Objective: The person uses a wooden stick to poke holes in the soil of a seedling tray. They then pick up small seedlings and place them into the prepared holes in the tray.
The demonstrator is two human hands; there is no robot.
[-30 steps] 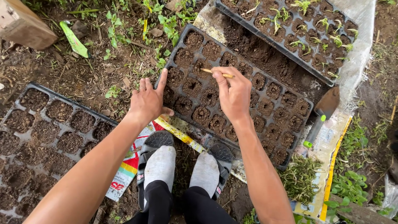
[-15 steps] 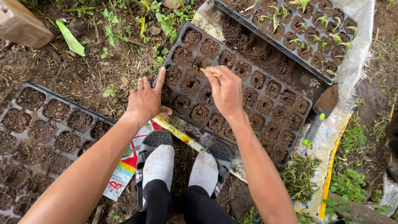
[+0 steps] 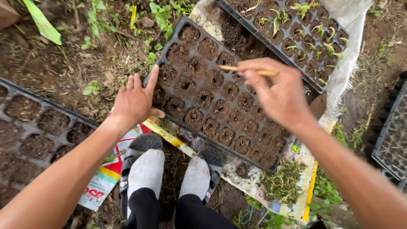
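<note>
While held flat, black seedling tray [image 3: 199, 91]: soil-filled cells, dimpled.

Soft, even daylight, faint shadows; right hand [image 3: 282, 95] motion-blurred.

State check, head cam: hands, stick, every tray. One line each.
left hand: flat on the middle tray's edge, holds nothing
right hand: raised, pinching the stick
stick: clear of the soil
middle tray: soil-filled, cells dimpled, no seedlings
far tray: seedlings sprouted
left tray: soil-filled, no seedlings
</note>
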